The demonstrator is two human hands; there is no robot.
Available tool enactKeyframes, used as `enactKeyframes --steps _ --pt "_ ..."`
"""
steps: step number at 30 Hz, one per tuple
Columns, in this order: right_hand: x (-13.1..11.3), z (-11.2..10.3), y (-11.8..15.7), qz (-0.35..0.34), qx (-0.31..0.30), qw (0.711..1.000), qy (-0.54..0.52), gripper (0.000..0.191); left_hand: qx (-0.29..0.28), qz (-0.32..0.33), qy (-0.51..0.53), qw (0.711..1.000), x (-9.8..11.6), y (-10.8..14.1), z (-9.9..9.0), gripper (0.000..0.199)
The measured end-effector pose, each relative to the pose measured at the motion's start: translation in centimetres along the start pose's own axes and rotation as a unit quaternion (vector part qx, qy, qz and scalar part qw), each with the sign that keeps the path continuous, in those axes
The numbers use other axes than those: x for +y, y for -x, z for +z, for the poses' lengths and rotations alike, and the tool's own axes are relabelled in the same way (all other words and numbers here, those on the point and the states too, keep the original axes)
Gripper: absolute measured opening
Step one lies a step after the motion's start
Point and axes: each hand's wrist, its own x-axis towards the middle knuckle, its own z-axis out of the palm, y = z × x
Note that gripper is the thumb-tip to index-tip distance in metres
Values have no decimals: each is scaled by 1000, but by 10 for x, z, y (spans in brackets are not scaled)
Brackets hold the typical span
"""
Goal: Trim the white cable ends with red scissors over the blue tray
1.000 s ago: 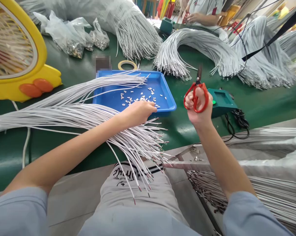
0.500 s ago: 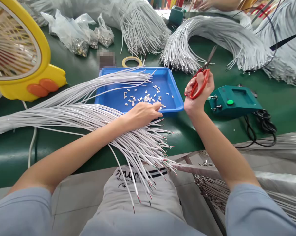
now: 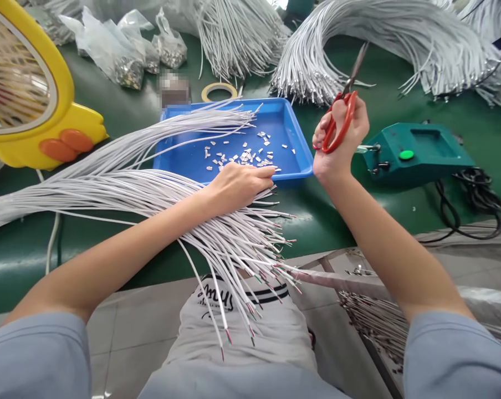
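Observation:
Red-handled scissors (image 3: 337, 124) are in my right hand (image 3: 346, 133), their blades pointing up and away, right of the blue tray (image 3: 298, 149). My left hand (image 3: 240, 185) lies over a fanned bundle of white cables (image 3: 151, 191) by the tray's near edge. Its fingers are pressed together; what they pinch, if anything, is hidden. Stripped cable ends with red, green and dark cores spread past the table edge above my lap. Small white cut pieces (image 3: 246, 156) lie scattered in the tray. A second group of white cables (image 3: 209, 119) reaches over its left side.
A yellow fan (image 3: 63, 124) stands at left. Behind are plastic bags of small metal parts (image 3: 129, 64), a tape roll (image 3: 219, 91) and large grey-white cable bundles (image 3: 358, 22). A green machine (image 3: 420, 152) with a black cord sits at right on the green table (image 3: 317, 213).
The view has shifted slightly, so things at the back sit higher and the green machine lies further right. Both hands keep much the same pose, the scissors still in my right hand.

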Motion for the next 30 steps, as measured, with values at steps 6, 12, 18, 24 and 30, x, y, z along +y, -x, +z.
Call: enactKeyframes --steps 6,12,18,24,30 --pt "5 1 1 -24 -50 997 -45 36 -17 -63 69 995 3 -2 -7 27" --pt "7 1 0 -29 -56 998 -30 32 6 -163 198 967 0 -5 -11 26" --pt "5 3 2 -11 -37 999 -34 30 81 -194 308 928 -6 -7 -5 21" --pt "5 4 3 -5 -38 998 -49 26 132 -218 340 905 -9 -7 -1 18" --pt "8 4 2 7 -28 999 -37 30 151 -242 385 878 -10 -7 -1 18"
